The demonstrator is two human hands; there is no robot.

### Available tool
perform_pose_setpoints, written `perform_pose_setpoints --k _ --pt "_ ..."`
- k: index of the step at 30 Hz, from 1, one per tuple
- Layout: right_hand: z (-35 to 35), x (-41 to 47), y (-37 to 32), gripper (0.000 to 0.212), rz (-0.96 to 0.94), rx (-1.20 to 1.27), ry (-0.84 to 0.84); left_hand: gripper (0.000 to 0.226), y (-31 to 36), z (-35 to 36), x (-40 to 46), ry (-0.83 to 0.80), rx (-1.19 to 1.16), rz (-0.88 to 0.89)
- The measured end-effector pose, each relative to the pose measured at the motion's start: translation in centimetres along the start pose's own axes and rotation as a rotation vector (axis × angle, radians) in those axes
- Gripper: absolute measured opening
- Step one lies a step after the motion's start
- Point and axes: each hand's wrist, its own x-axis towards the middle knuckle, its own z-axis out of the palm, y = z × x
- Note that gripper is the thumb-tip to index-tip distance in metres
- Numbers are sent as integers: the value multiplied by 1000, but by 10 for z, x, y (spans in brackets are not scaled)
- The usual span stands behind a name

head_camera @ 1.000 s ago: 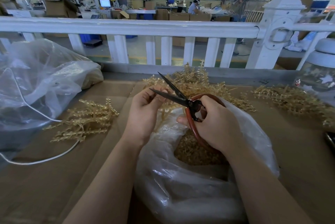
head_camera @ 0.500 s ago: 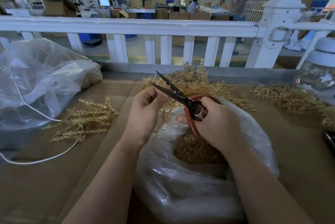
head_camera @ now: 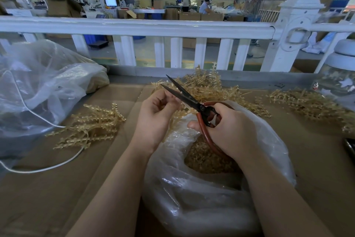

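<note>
A sprig [head_camera: 181, 109] is pinched by the curled left fingers [head_camera: 169, 100], just at the open blades of the scissors [head_camera: 192, 102] gripped in the right hand [head_camera: 230, 131] (handles enclosed), so a fingertip could be nicked if the blades are closed too near.

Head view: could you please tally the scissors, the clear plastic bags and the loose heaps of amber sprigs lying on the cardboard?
Scissors: 1
Clear plastic bags: 2
Loose sprig heaps: 3
Total: 6
</note>
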Motion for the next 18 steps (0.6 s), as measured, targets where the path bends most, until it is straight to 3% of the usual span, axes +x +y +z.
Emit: perform_pose_setpoints --k 9,18 --pt "-2 0 -1 77 -43 -10 0 10 2 0 -1 0 3 -44" --pt "-1 0 1 76 -44 -23 15 25 6 3 -2 -53 -25 -30"
